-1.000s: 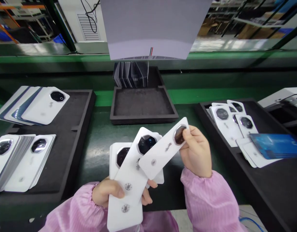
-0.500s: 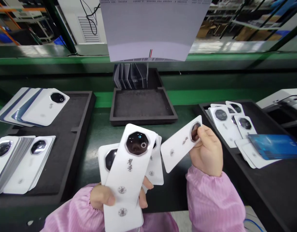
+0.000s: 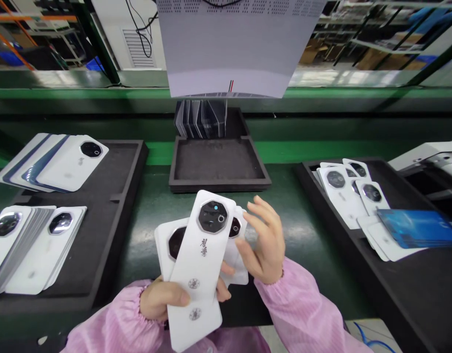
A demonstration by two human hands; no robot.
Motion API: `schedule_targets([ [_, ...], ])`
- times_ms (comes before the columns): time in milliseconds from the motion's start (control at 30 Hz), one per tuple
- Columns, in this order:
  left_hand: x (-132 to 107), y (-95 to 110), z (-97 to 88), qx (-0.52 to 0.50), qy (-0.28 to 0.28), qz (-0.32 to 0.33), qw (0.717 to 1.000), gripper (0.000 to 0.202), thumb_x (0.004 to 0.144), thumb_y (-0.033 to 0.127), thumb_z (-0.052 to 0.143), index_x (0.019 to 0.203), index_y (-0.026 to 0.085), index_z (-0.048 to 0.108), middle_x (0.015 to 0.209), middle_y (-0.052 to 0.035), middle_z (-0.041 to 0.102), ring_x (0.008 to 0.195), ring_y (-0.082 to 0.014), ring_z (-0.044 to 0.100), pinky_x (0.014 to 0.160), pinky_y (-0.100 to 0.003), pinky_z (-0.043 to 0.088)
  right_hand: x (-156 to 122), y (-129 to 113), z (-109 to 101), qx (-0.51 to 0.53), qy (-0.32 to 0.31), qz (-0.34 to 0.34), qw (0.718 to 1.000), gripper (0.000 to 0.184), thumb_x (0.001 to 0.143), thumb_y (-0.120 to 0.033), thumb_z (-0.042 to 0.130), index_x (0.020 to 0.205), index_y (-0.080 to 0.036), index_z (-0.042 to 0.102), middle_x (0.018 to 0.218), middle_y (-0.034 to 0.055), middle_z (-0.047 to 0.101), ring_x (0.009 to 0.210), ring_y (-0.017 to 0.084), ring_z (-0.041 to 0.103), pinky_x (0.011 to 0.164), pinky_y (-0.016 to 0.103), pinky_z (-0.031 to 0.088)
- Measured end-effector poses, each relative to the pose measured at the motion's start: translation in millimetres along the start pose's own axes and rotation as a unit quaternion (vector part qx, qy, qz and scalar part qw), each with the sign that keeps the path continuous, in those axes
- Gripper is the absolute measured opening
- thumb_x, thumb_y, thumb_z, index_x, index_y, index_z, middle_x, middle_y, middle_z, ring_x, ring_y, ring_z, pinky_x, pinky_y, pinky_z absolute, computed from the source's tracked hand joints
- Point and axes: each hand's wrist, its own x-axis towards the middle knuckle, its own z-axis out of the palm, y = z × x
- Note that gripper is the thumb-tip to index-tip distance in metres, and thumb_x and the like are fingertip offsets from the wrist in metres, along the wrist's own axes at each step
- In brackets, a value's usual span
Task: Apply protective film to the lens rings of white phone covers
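My left hand [image 3: 165, 298] is closed around a fan of thin white phone back covers [image 3: 198, 264], each with a dark octagonal camera area at the top. The front cover leans to the right and bears dark characters and small round marks. Another cover [image 3: 236, 255] shows behind it on the right, partly hidden. My right hand [image 3: 264, 240] is beside that rear cover, its fingers spread and curved, with nothing visible between them. Whether its fingertips touch the cover's edge, I cannot tell.
Left, a dark foam tray [image 3: 117, 171] carries stacked white covers [image 3: 69, 162]. A right-hand tray [image 3: 406, 289] holds loose covers and a blue sheet [image 3: 419, 228]. In the centre stands a smaller tray [image 3: 220, 186] with upright dark sheets [image 3: 201, 119] behind; a white panel [image 3: 233, 49] hangs above.
My right hand has moved left to the fan and no longer holds a separate cover out to the side. Its fingers have opened. My left hand keeps its grip, shifted slightly right.
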Motion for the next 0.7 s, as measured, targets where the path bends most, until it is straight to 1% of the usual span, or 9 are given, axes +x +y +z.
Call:
schedule_targets([
  [100,0.7,-6.1,-2.4,0.024,0.008,-0.021,0.999,0.056,0.058,0.02,0.057,0.112,0.009,0.06,0.102,-0.0105,0.066,0.095,-0.0259,0.058,0.081,-0.035,0.044,2.3,-8.5,-7.2,0.001,-0.093,-0.076,0.993,0.056,0.091,-0.047,0.033,0.131,-0.009,0.04,0.124,0.0189,0.053,0.131,0.036,0.032,0.104,0.064,0.02],
  [167,0.2,-10.5,-4.5,0.014,0.012,-0.042,0.999,0.051,0.057,0.018,0.058,0.106,0.009,0.063,0.1,-0.0103,0.066,0.09,-0.024,0.06,0.075,-0.032,0.046,3.3,-12.2,-8.3,0.011,-0.166,-0.103,0.981,0.06,0.092,-0.051,0.026,0.127,-0.007,0.045,0.121,0.0195,0.058,0.13,0.034,0.036,0.106,0.066,0.009],
  [233,-0.9,-14.5,-7.2,-0.011,0.031,-0.051,0.998,0.048,0.057,0.017,0.056,0.104,0.008,0.063,0.096,-0.0103,0.067,0.084,-0.0219,0.061,0.07,-0.029,0.046,4.4,-14.8,-8.7,0.062,-0.191,-0.142,0.969,0.058,0.092,-0.05,0.028,0.118,-0.005,0.052,0.114,0.0185,0.063,0.125,0.03,0.044,0.107,0.062,0.017],
  [300,-2.0,-17.0,-10.0,-0.034,0.034,-0.057,0.997,0.048,0.057,0.017,0.053,0.102,0.008,0.064,0.092,-0.0098,0.067,0.079,-0.0203,0.061,0.066,-0.027,0.046,5.5,-16.5,-9.9,0.127,-0.188,-0.184,0.956,0.053,0.091,-0.048,0.036,0.11,-0.003,0.057,0.107,0.0175,0.067,0.121,0.027,0.049,0.104,0.05,0.036],
  [367,-2.2,-17.2,-12.0,-0.029,0.022,-0.052,0.998,0.048,0.057,0.019,0.054,0.102,0.009,0.064,0.092,-0.0085,0.067,0.077,-0.0189,0.06,0.066,-0.026,0.045,6.3,-16.9,-11.7,0.151,-0.172,-0.195,0.954,0.05,0.091,-0.045,0.038,0.108,-0.002,0.058,0.104,0.0176,0.068,0.122,0.026,0.049,0.098,0.044,0.044],
  [433,-1.6,-15.3,-12.3,0.001,0.008,-0.06,0.998,0.052,0.055,0.02,0.057,0.106,0.01,0.063,0.096,-0.0081,0.066,0.079,-0.0199,0.059,0.066,-0.027,0.045,6.7,-16.0,-12.8,0.102,-0.158,-0.148,0.971,0.056,0.093,-0.046,0.031,0.113,0.0,0.055,0.111,0.0209,0.064,0.126,0.028,0.043,0.101,0.05,0.04],
  [500,-0.7,-13.0,-11.1,0.035,0.01,-0.066,0.997,0.054,0.055,0.02,0.058,0.108,0.011,0.062,0.1,-0.0085,0.065,0.083,-0.0218,0.059,0.068,-0.028,0.045,7.0,-14.5,-12.5,0.023,-0.163,-0.089,0.982,0.062,0.093,-0.049,0.025,0.12,0.0,0.05,0.121,0.0244,0.056,0.13,0.031,0.037,0.104,0.06,0.028],
  [567,-0.4,-11.6,-9.5,0.045,0.015,-0.075,0.996,0.054,0.055,0.02,0.058,0.108,0.012,0.062,0.101,-0.0087,0.064,0.086,-0.0239,0.058,0.069,-0.03,0.045,7.6,-13.4,-11.7,-0.003,-0.175,-0.084,0.981,0.065,0.092,-0.053,0.026,0.121,0.001,0.049,0.124,0.0248,0.054,0.129,0.032,0.037,0.105,0.062,0.024],
  [700,-0.4,-10.0,-6.5,0.038,0.021,-0.061,0.997,0.051,0.057,0.02,0.052,0.107,0.013,0.061,0.098,-0.0082,0.064,0.083,-0.0225,0.058,0.07,-0.031,0.044,9.0,-14.4,-14.5,0.117,-0.156,-0.177,0.965,0.052,0.092,-0.045,0.035,0.104,-0.001,0.059,0.103,0.0194,0.067,0.116,0.029,0.053,0.097,0.047,0.045],
])
